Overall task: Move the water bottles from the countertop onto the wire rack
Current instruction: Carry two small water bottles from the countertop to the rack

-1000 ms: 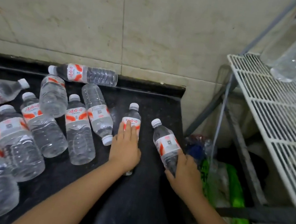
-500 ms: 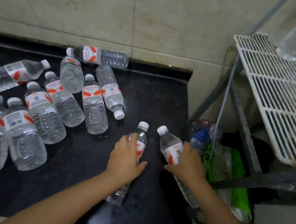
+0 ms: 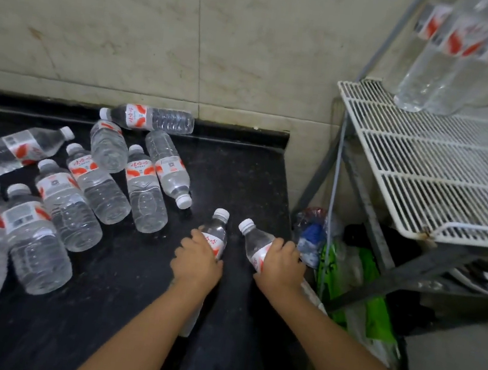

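Several clear water bottles with red-and-white labels lie on the black countertop (image 3: 236, 184). My left hand (image 3: 196, 264) grips one bottle (image 3: 215, 230) around its label, cap pointing away from me. My right hand (image 3: 281, 266) grips a second bottle (image 3: 255, 240) near the counter's right edge, with its base hidden under my forearm. The white wire rack (image 3: 424, 174) stands to the right, higher than the counter. Several bottles (image 3: 458, 57) stand upright at its back.
A cluster of lying bottles (image 3: 97, 184) fills the counter's left half, one bottle (image 3: 152, 118) against the tiled wall. Under the rack sit green and blue plastic bags (image 3: 346, 269) and the grey metal frame (image 3: 370, 207).
Both hands have closed around their bottles, which were drawn toward me from mid-counter. The view has widened, showing more of the rack and its standing bottles.
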`<action>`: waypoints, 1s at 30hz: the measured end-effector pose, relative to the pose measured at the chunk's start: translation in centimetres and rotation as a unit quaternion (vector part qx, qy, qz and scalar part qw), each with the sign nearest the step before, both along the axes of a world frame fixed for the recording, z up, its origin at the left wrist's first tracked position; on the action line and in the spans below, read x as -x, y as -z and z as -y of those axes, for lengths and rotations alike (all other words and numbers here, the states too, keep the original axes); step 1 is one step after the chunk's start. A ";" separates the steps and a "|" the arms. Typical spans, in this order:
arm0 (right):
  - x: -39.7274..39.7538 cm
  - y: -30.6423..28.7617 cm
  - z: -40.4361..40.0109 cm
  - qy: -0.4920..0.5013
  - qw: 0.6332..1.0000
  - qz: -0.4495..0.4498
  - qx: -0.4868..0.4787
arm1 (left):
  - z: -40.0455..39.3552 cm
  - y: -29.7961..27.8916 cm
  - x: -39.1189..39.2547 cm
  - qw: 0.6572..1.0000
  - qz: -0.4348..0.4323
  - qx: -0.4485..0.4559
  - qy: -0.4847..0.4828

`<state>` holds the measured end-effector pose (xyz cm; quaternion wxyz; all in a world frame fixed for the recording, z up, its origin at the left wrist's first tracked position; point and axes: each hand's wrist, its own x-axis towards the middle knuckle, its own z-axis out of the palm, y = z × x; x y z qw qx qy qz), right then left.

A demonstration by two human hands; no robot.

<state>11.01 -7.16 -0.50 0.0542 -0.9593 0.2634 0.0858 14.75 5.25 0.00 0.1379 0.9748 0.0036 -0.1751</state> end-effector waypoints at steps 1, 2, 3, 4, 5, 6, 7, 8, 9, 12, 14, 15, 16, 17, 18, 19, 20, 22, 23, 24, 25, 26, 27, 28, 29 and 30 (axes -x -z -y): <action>0.1 -0.3 0.0 -0.001 1.000 0.002 -0.005 | -0.1 -0.2 0.0 1.000 0.001 0.005 0.002; 0.1 -0.8 -0.1 0.000 1.000 0.009 -0.010 | -0.4 -0.5 0.0 1.000 0.008 0.008 0.003; 0.0 -1.4 -0.1 -0.001 1.000 0.023 -0.011 | -0.6 -0.9 0.0 1.000 0.022 0.009 0.005; -0.3 -2.2 -0.1 -0.004 0.999 0.042 -0.013 | -1.0 -1.5 -0.2 0.999 0.041 0.009 0.006; -0.7 -3.3 -0.1 -0.009 0.998 0.064 -0.014 | -1.3 -2.4 -0.3 0.998 0.064 0.012 0.004; -1.3 -4.5 -0.1 -0.014 0.996 0.090 -0.018 | -1.6 -3.4 -0.5 0.996 0.090 0.020 0.001; -1.9 -5.9 -0.1 -0.018 0.992 0.120 -0.024 | -1.9 -4.7 -0.8 0.993 0.117 0.029 0.000; -2.6 -7.5 -0.1 -0.021 0.987 0.153 -0.032 | -2.0 -6.2 -1.2 0.988 0.147 0.037 0.002; -3.4 -9.3 0.0 -0.024 0.981 0.188 -0.039 | -2.1 -7.7 -1.6 0.983 0.176 0.042 0.007; -5.2 -15.0 0.7 -0.038 0.956 0.287 -0.045 | -1.2 -13.1 -2.7 0.964 0.260 0.059 0.001; -5.8 -18.6 1.7 -0.046 0.937 0.344 -0.035 | 0.2 -16.8 -3.1 0.948 0.308 0.078 -0.009; -6.0 -20.4 2.5 -0.047 0.928 0.368 -0.028 | 1.2 -18.4 -3.3 0.940 0.329 0.085 -0.005; -6.0 -21.9 3.4 -0.047 0.920 0.388 -0.018 | 2.2 -19.8 -3.5 0.932 0.350 0.092 0.002; -6.0 -23.4 4.5 -0.044 0.913 0.406 -0.008 | 3.3 -21.2 -3.7 0.924 0.369 0.101 0.007; -5.8 -24.7 5.8 -0.040 0.906 0.422 0.001 | 4.5 -22.5 -3.9 0.915 0.388 0.111 0.012; -5.5 -25.9 7.2 -0.035 0.899 0.436 0.006 | 5.9 -23.6 -4.0 0.907 0.404 0.118 0.014; -5.2 -26.9 8.9 -0.031 0.893 0.450 0.010 | 7.5 -24.6 -4.1 0.900 0.417 0.124 0.015; -4.2 -28.3 12.8 -0.020 0.880 0.474 0.012 | 11.0 -26.2 -3.8 0.890 0.434 0.137 0.017; -3.6 -28.8 14.9 -0.015 0.875 0.484 0.011 | 12.8 -26.7 -3.4 0.886 0.438 0.150 0.019; -3.0 -29.2 16.9 -0.008 0.870 0.493 0.009 | 14.7 -27.0 -3.1 0.883 0.440 0.163 0.022; -2.3 -29.5 19.1 0.000 0.865 0.502 0.005 | 16.7 -27.2 -2.7 0.879 0.443 0.174 0.025; -1.6 -29.8 21.4 0.005 0.860 0.510 -0.002 | 18.8 -27.3 -2.3 0.875 0.446 0.184 0.027; -1.0 -30.0 23.6 0.008 0.857 0.516 -0.010 | 21.0 -27.5 -1.9 0.872 0.448 0.196 0.027; -0.4 -30.1 25.8 0.011 0.854 0.520 -0.018 | 23.2 -27.6 -1.6 0.869 0.448 0.208 0.029; 0.1 -30.1 28.0 0.012 0.851 0.524 -0.027 | 25.4 -27.6 -1.4 0.867 0.447 0.217 0.032; 0.5 -30.1 30.1 0.011 0.848 0.529 -0.033 | 27.6 -27.5 -1.2 0.865 0.447 0.223 0.037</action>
